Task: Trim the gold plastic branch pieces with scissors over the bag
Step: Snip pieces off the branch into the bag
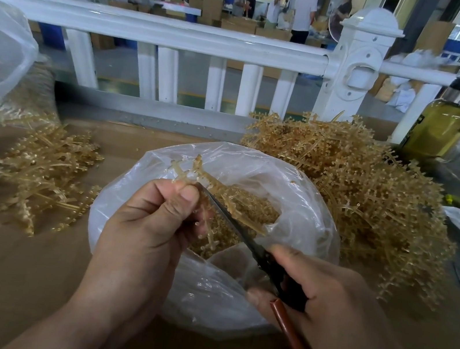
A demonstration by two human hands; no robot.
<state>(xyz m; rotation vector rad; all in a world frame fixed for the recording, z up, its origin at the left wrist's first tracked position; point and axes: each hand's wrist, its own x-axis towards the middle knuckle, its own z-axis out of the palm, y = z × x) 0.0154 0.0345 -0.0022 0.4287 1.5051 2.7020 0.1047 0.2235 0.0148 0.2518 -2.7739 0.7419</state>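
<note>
Branch piece (192,174): gold plastic, light, thin-stemmed and springy, with short knobbed side twigs that are likely to snag on neighbouring pieces and on the bag film. The stem probably flexes rather than snaps. Take hold low on the main stem, close to the cut line, so that the piece does not whip when the blades close.

The piece is over the open mouth of the clear bag (310,194), which sits at the middle of the bench (8,274) towards the near edge. The left hand (147,221) holds it; the fingers (188,195) are curled, with the thumb pinching the stem against them. The tips stand up beyond the thumb and further twigs hang below the hand.

The right hand (325,288) grips the scissors (243,231), fingers wrapped round the handles. The dark blade lies against the stem just beside the left thumb; whether the blades are parted cannot be told.

Cut bits (254,205) lie inside the bag. A large pile (371,198) of branches lies towards the far right corner, and a smaller pile (40,173) towards the left edge.
</note>
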